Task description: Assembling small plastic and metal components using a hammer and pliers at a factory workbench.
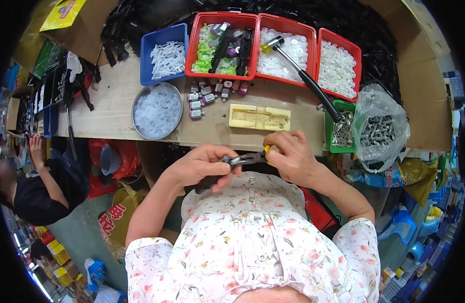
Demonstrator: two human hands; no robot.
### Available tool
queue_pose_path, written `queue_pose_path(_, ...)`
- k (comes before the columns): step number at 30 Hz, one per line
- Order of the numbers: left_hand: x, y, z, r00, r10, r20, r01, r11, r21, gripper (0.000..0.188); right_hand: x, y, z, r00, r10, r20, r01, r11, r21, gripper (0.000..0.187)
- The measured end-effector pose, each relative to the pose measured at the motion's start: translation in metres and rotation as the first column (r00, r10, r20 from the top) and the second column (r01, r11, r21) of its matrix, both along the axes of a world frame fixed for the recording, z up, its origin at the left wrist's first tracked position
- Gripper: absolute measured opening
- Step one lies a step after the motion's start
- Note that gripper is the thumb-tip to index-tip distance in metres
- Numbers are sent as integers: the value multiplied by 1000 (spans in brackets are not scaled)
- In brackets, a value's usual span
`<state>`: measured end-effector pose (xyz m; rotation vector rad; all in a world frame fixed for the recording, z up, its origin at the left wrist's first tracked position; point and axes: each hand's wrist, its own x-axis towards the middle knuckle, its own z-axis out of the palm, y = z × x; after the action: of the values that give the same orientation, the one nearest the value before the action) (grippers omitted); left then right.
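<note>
In front of my chest, my left hand (198, 164) is closed around a dark part (207, 184), mostly covered by the fingers. My right hand (294, 158) grips a pair of pliers (251, 158) by the handles, of which a yellow bit shows. The metal jaws point left and reach the dark part at my left thumb; whether they bite on it is too small to tell. Just beyond my hands, a cream block (260, 117) with recesses lies on the bench (212, 132).
A hammer (305, 78) rests across a red bin (278, 31) of white discs. Small motors (196, 105), a bowl (157, 111) of translucent pieces, a blue bin (164, 35), a green tray (342, 132) of screws and a bag (380, 129) of metal parts surround the workspace. Another person (40, 187) works at left.
</note>
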<state>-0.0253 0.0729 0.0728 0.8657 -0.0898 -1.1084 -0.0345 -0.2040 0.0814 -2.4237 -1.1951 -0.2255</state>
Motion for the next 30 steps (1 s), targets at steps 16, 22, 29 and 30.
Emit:
queue_pose_path(16, 49, 7, 11, 274, -332, 903, -684, 593, 426, 19, 39, -36, -31, 837, -518, -174, 501, 855, -136, 32)
queue_pose_path(22, 146, -28, -6, -51, -429, 902, -928, 354, 117, 25, 37, -34, -22, 839, -528, -133, 505, 846, -171, 46)
queue_pose_path(29, 154, -34, -4, -75, -279, 957, -940, 340, 25, 29, 35, -30, -7, 865, -473, -167, 471, 881, -54, 41)
queue_pose_path(30, 145, -36, 4, -72, -280, 957, -940, 341, 29, 29, 35, -27, -4, 881, -447, -157, 448, 894, -30, 39)
